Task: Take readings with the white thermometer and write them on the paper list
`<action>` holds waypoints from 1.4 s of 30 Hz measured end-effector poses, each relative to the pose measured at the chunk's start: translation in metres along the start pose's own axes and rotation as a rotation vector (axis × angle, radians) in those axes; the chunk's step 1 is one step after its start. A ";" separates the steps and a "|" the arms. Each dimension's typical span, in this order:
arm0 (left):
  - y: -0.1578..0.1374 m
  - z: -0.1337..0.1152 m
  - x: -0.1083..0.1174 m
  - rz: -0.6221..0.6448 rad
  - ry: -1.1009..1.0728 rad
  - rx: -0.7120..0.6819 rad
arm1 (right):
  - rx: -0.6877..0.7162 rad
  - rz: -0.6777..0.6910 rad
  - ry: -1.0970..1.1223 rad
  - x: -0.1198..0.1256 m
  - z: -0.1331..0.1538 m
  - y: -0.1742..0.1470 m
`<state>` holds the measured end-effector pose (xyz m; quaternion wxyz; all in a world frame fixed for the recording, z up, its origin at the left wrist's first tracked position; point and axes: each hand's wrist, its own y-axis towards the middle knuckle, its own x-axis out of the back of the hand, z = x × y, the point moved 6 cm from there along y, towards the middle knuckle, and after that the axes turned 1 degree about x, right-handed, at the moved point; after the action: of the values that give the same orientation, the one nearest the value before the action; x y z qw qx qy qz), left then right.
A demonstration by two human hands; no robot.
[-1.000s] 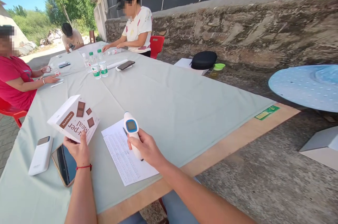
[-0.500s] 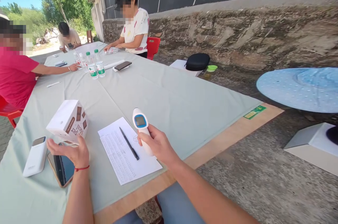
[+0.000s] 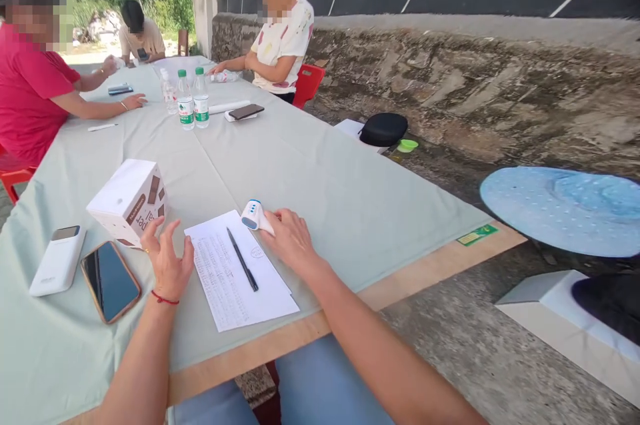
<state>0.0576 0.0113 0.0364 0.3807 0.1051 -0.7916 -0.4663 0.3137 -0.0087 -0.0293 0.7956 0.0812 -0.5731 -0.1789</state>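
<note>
My right hand [image 3: 291,238] is closed round the handle of a white infrared thermometer [image 3: 255,215], which is turned over at the upper right of a written sheet of paper [image 3: 215,281]. My left hand [image 3: 169,258] has its fingers spread and curved, with nothing in it. It hovers between the sheet and a white and brown box [image 3: 125,201]. A black pen [image 3: 242,258] lies across the paper. Left of my left hand, a phone [image 3: 111,281] lies face up, and beyond it is a white power bank [image 3: 59,260].
Bottles with green caps [image 3: 185,101] and a dark phone [image 3: 246,111] are farther along the cloth-covered table [image 3: 300,178]. Co-workers sit around its far part. A blue dotted hat [image 3: 560,211] and a white box [image 3: 565,318] are off its right edge.
My right hand has rolled the thermometer over, so its screen no longer faces me. My left hand has moved right, away from the phone. The view has shifted slightly.
</note>
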 end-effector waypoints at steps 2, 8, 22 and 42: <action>-0.002 0.004 -0.004 0.038 0.008 0.047 | 0.079 -0.090 0.103 0.001 0.012 -0.006; -0.011 0.004 -0.021 0.236 -0.020 0.044 | 0.176 0.215 0.251 -0.024 0.054 -0.022; -0.039 0.001 -0.053 0.748 -0.193 0.118 | 0.004 0.106 1.042 -0.017 0.021 -0.043; -0.049 -0.011 -0.061 0.782 -0.131 0.154 | -0.165 0.256 0.949 -0.025 0.036 -0.054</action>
<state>0.0980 0.0087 -0.0312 0.4693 -0.2059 -0.8270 -0.2313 0.2624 -0.0466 -0.0573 0.9881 0.0192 -0.1369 -0.0678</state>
